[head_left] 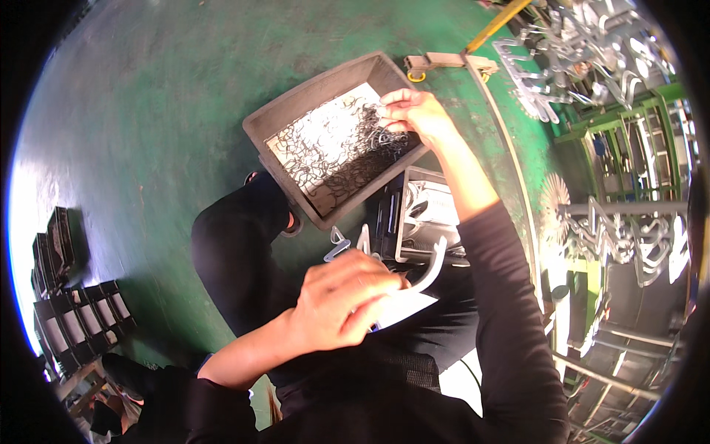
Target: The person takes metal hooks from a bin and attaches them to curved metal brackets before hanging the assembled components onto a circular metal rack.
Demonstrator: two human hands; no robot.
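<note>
My left hand (344, 300) is closed around a bent silver metal piece. Its curved, pale end (434, 268) sticks out to the right of the fist. My right hand (418, 117) reaches over the right side of a grey plastic bin (259, 122). Its fingers come together in a pinch at the tips, and what is between them is too small to make out. Many small bent wire pieces (318, 144), dark and shiny, lie loose on the bin's floor below these fingers.
A smaller dark crate (403, 222) with silver bent metal parts stands between the bin and my legs. At the right are racks hung with metal parts (636, 59). Black slotted trays (85, 318) lie at the left. A wheeled frame (447, 61) stands beyond the bin.
</note>
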